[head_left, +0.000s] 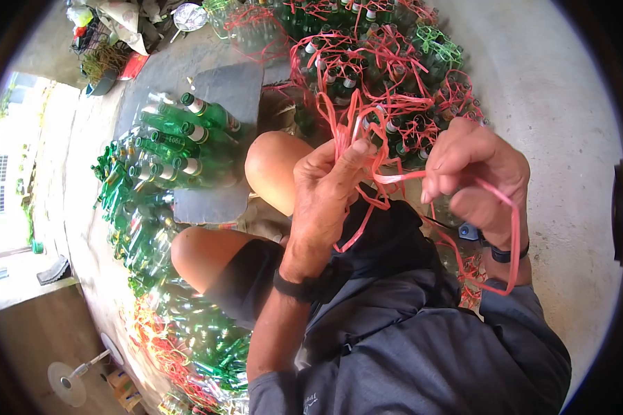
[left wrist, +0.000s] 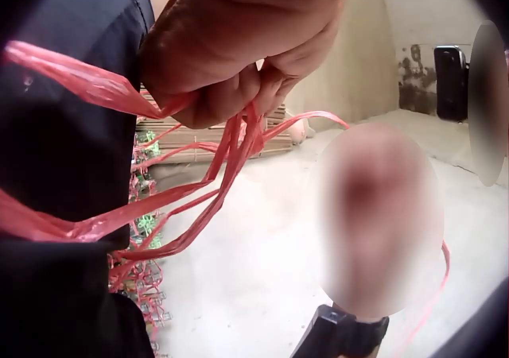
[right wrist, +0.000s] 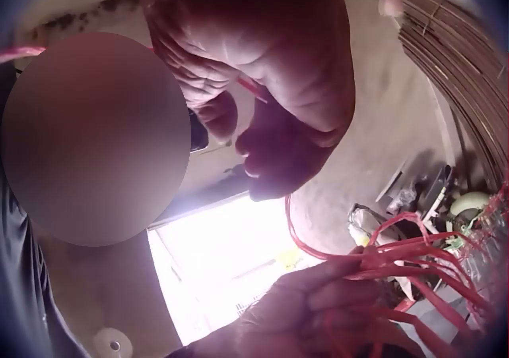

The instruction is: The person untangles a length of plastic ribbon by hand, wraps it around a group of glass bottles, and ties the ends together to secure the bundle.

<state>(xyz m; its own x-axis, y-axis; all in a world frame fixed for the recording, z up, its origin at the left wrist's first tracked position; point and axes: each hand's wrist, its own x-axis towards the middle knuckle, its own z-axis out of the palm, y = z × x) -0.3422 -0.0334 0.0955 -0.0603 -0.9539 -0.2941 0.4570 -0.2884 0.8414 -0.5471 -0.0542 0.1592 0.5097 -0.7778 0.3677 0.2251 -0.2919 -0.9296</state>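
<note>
My left hand [head_left: 318,197] pinches a bundle of pink-red plastic twine [head_left: 353,128] between thumb and fingers, in front of my knees. Several loops stick up above the thumb, and others hang below the fist in the left wrist view. One strand [head_left: 410,176] runs across to my right hand [head_left: 484,169], whose curled fingers hold it. Beyond that hand the strand [head_left: 514,242] bends down in a wide loop by the wrist. From the right wrist view, a bit of twine [right wrist: 253,88] shows between the right hand's fingers.
Upright green bottles [head_left: 197,131] stand on a grey board [head_left: 211,204] at the left. More bottles [head_left: 346,83], draped with red twine, crowd the top. Loose twine [head_left: 156,332] lies among bottles at lower left, near a fan [head_left: 68,382]. A pale floor [head_left: 561,138] extends right.
</note>
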